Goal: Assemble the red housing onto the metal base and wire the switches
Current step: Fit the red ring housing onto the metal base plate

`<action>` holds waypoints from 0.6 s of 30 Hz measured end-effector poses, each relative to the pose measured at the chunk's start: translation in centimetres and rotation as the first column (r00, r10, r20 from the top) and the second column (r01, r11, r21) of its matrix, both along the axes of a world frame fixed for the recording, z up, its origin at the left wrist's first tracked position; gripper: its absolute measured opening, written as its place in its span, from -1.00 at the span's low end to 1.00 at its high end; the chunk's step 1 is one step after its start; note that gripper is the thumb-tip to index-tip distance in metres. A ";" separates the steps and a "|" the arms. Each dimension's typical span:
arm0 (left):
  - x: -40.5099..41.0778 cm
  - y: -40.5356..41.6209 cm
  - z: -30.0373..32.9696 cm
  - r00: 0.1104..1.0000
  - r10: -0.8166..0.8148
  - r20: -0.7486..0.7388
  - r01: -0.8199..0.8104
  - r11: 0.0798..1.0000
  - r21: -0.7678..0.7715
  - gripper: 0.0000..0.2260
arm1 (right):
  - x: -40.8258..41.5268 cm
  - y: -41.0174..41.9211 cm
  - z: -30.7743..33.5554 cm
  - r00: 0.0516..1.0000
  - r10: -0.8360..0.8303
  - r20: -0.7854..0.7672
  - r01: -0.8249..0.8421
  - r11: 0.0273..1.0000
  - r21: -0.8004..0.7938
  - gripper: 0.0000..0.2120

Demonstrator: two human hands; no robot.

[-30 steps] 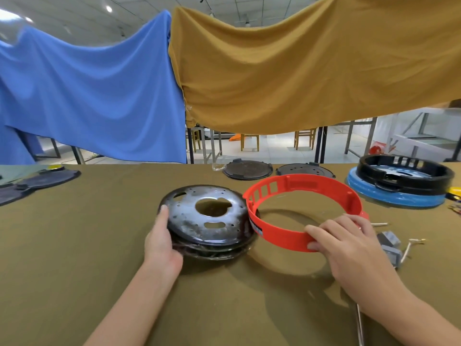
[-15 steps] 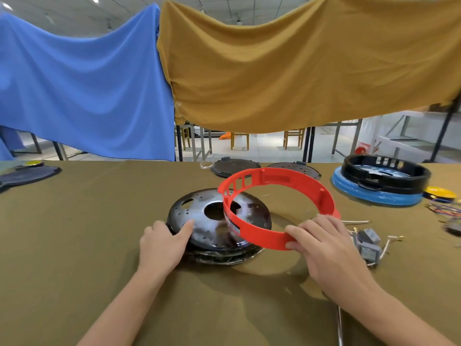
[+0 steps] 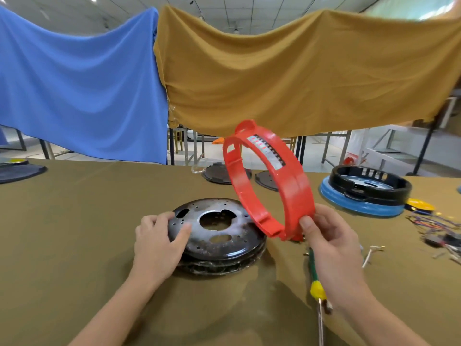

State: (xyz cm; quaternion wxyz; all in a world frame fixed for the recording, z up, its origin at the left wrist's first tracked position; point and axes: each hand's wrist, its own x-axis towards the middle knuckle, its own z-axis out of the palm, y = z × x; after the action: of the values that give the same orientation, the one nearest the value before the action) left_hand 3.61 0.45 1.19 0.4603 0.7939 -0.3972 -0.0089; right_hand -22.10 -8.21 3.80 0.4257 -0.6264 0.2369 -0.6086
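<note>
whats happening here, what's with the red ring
A person is putting a housing onto a base. The right hand pinches the red housing at its lower rim and holds it tilted on edge above the table, not yet on the metal base. The left hand rests on the base's left side. A screwdriver lies under the right wrist.

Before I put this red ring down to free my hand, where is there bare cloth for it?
Bare cloth lies left of the metal base, beyond the left hand, and in the near strip between your forearms. The right is crowded: a screwdriver beside the right hand, loose wires, and the black and blue unit behind them.
</note>
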 end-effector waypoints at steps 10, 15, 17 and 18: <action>-2.9 0.1 0.3 0.951 -0.205 0.232 0.221 0.974 -0.044 -0.67 | -0.8 -1.6 0.3 0.780 0.253 0.572 -0.548 0.716 0.432 -0.86; -3.1 -0.1 0.4 0.950 -0.275 0.149 0.276 0.961 0.013 -0.51 | -0.1 -1.4 -0.8 0.756 0.353 0.551 -0.625 0.641 0.446 -0.77; -2.9 0.0 0.3 0.954 -0.286 0.092 0.287 0.958 0.004 -0.47 | 0.0 -1.4 -1.0 0.760 0.363 0.539 -0.629 0.619 0.470 -0.82; -2.9 0.0 0.3 0.956 -0.287 0.065 0.288 0.957 -0.010 -0.47 | 0.0 -1.4 -1.1 0.770 0.367 0.523 -0.623 0.613 0.486 -0.81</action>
State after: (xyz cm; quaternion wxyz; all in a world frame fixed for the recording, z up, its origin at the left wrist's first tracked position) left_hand 0.76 0.41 1.49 0.4490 0.7231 -0.5228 -0.0470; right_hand -22.05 -9.61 2.73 0.8015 -0.3579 0.1563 -0.4530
